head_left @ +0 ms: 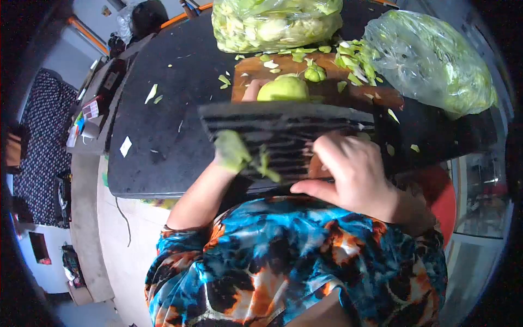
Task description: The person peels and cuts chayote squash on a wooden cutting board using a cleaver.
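My right hand is closed around the brown handle of a broad-bladed cleaver. The dark blade is smeared by motion and carries pale green smears or scraps. Behind the blade's upper edge shows a round, pale green vegetable on a wooden cutting board. Most of my left hand is hidden by the cleaver; one finger shows against the vegetable's left side. A smaller knobbly green piece lies on the board just beyond the vegetable.
Green peelings are heaped at the board's right rear. A full clear bag of cut greens stands behind the board, another bag to its right. Scraps dot the black table. A red stool is at lower right.
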A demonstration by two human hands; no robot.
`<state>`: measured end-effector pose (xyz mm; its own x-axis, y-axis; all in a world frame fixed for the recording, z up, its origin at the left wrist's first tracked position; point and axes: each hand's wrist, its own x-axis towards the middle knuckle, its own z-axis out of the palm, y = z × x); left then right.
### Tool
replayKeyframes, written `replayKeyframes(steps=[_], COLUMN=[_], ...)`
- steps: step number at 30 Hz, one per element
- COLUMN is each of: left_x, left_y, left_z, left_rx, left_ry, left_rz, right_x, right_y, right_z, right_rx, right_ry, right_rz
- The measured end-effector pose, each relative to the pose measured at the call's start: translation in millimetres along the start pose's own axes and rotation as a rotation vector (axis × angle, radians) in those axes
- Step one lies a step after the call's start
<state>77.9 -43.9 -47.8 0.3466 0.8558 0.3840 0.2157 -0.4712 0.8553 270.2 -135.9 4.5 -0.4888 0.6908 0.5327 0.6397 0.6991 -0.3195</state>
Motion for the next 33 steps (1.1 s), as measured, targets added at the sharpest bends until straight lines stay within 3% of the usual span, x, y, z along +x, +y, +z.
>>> replayKeyframes(steps=[2,5,7,9,10,11,12,14,16,18,19,21,23,27,28,30,31,33], left_x=[-1.0,-4.4,-6.8,-11.2,-4.8,-7.6,-11.1,-9.0,-5.1,-2.8,3.6,3.8,4.5,-17.3,-13.6,-17.0,-19.5,-17.2], left_y=[13.9,-5.7,11.2,-0.7,24.0,22.1,19.4,19.1,14.5,16.0,1.6,-7.3,-15.5,-26.2,10.4,16.7,15.2,16.5], left_z=[1.5,6.8,13.0,-0.5,6.8,8.4,9.2,5.5,3.8,2.2,0.2,-0.2,-1.9,-2.1,-3.2,0.8,1.4,2.8], left_rx=[0.094,-0.046,-0.749,0.138,-0.137,-0.119,-0.101,-0.11,-0.29,-0.396,-0.929,-1.318,-1.411,-0.675,-0.543,-0.749,-0.73,-0.881], left_ry=[0.059,0.128,0.18,0.137,0.175,0.176,0.176,0.179,0.203,0.127,0.082,-0.055,-0.188,0.063,0.102,0.05,-0.013,0.047], left_rz=[-0.21,-0.089,-0.231,-0.014,-0.087,-0.083,-0.082,-0.096,-0.136,-0.163,-0.358,-0.451,-0.389,-0.265,-0.152,-0.187,-0.144,-0.273], right_x=[0.9,0.5,4.6,11.8,17.9,25.0,25.0,22.2,15.1,10.5,8.3,8.3,10.0,16.9,19.1,32.1,31.9,29.5], right_y=[-4.8,-2.6,5.3,26.4,41.2,62.6,86.7,91.3,71.3,40.7,30.1,18.7,15.7,29.7,42.7,82.7,107.0,121.8], right_z=[2.3,7.8,11.0,17.1,17.9,12.6,8.2,-10.3,-6.6,-9.7,-9.0,-3.7,1.5,8.9,14.5,10.9,9.1,-0.4], right_rx=[-0.026,-0.057,-0.173,-0.291,-0.24,-0.217,-0.258,0.014,0.197,0.193,0.206,0.202,0.139,-0.057,-0.062,-0.077,-0.075,-0.069], right_ry=[0.009,0.015,0.027,0.083,0.108,0.182,0.24,0.24,0.238,0.047,-0.005,0.009,0.036,0.061,0.12,0.154,0.227,0.247], right_rz=[-0.054,-0.051,-0.003,0.088,0.298,0.421,0.446,0.525,0.398,0.291,0.191,0.024,-0.036,0.004,0.126,0.503,0.551,0.601])
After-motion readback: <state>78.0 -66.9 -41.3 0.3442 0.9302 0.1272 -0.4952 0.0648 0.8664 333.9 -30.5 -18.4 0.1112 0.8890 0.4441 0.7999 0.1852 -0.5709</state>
